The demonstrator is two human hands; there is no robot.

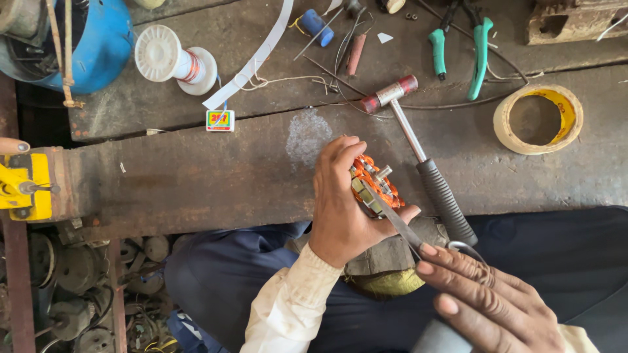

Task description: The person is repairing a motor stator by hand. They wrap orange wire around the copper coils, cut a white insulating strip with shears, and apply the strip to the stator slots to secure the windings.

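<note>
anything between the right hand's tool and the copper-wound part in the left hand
Nothing visible does. The right hand holds a thin metal tool whose tip already reaches the copper-wound part gripped in the left hand. The hammer lies just beside.

Open lane: I see bare tabletop [196, 176] left of my left hand [343, 209], reaching to the yellow vise [23, 186].
Right side: hammer [425, 163] lies aslant just beside my hands; tape roll [538, 119] beyond it.
Far edge: spool [176, 62], pliers [466, 49], loose wires crowd it.
Near side: my lap and right hand [490, 301] block.
</note>
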